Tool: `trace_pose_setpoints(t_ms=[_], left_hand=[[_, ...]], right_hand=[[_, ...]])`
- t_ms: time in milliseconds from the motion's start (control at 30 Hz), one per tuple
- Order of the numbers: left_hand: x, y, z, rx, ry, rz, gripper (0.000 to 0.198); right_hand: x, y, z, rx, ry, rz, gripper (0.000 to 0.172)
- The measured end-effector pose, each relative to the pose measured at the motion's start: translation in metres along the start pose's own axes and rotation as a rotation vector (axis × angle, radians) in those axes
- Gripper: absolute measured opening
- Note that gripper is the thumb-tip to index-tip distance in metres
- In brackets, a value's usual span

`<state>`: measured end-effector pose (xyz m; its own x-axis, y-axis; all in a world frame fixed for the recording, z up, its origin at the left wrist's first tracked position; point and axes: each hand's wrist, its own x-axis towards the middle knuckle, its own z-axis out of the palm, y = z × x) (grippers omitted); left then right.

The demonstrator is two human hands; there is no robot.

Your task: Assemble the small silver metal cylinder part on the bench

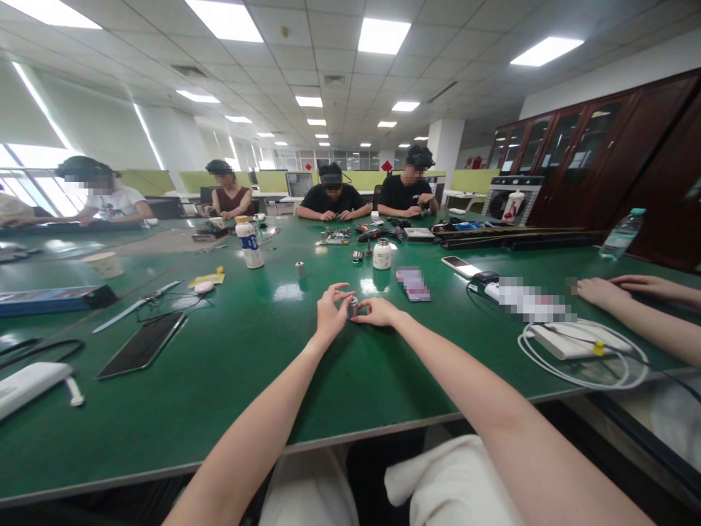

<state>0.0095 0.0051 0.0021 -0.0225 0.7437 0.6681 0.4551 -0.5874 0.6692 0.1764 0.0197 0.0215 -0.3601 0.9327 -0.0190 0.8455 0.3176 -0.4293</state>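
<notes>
Between my two hands, a small silver metal cylinder (353,307) stands upright on or just above the green table. It looks like a little motor, though its details are too small to tell. The fingers of my left hand (331,314) curl round its left side and over its top edge. From the right, my right hand (379,312) pinches its lower part between thumb and fingers. A similar metal cylinder (299,269) stands by itself farther up and to the left.
Beyond my hands are a white patterned jar (382,255), a phone (414,284) and a labelled bottle (249,242). A dark tablet (143,345) lies left. Coiled white cable (580,354) and a neighbour's hands (605,291) are at right. Several people sit across the table.
</notes>
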Motion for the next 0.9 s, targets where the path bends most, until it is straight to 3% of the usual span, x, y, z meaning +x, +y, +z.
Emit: trace_pose_setpoints(t_ms=[300,500,567,767,900], left_hand=[[-0.0023,0.0036,0.0006,0.028,-0.052,-0.041,0.022],[-0.0002,0.008,-0.0043,0.098,0.163,-0.143,0.017],[0.0003,0.0084,-0.005,0.098,0.187,-0.151,0.016],[-0.0025,0.0081,0.0005,0.082,0.021,-0.069,0.036],[-0.0023,0.0101,0.0012,0.068,0.031,-0.055,0.028]], right_hand=[[-0.0011,-0.0016,-0.0009,-0.01,0.002,-0.004,0.048],[-0.0026,-0.0033,-0.0018,-0.025,0.007,-0.009,0.049],[-0.003,-0.0039,-0.0021,-0.032,0.01,-0.008,0.049],[-0.0037,-0.005,-0.003,-0.046,0.004,-0.017,0.048],[-0.0046,-0.0055,-0.0039,-0.051,-0.001,-0.018,0.048]])
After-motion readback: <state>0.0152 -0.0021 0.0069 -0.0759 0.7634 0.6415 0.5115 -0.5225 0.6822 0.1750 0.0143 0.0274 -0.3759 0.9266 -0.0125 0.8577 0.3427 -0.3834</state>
